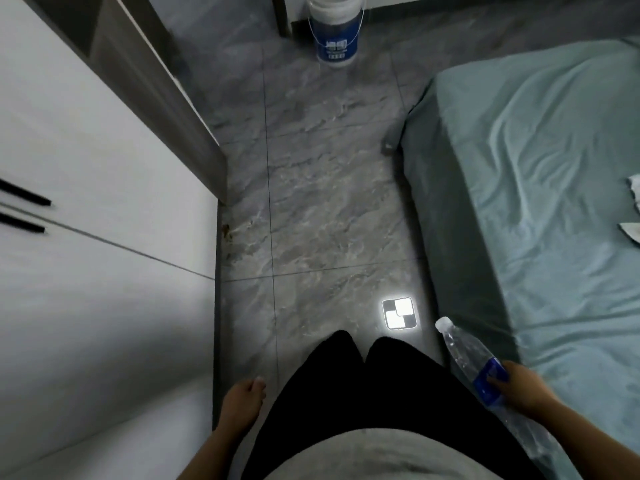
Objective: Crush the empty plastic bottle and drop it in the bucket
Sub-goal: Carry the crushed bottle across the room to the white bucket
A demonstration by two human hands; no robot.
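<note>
Right hand (523,384) grips the clear bottle (481,365) at its blue label; left hand (242,398) hangs loosely curled, empty.

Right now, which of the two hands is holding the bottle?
The right hand, beside the bed, grips the plastic bottle around its blue label. The left hand hangs empty.

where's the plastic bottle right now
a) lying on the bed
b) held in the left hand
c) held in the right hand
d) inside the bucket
c: the right hand grips the plastic bottle around its blue label, cap pointing forward, while the left hand hangs empty and the bucket stands far off on the floor.
</note>
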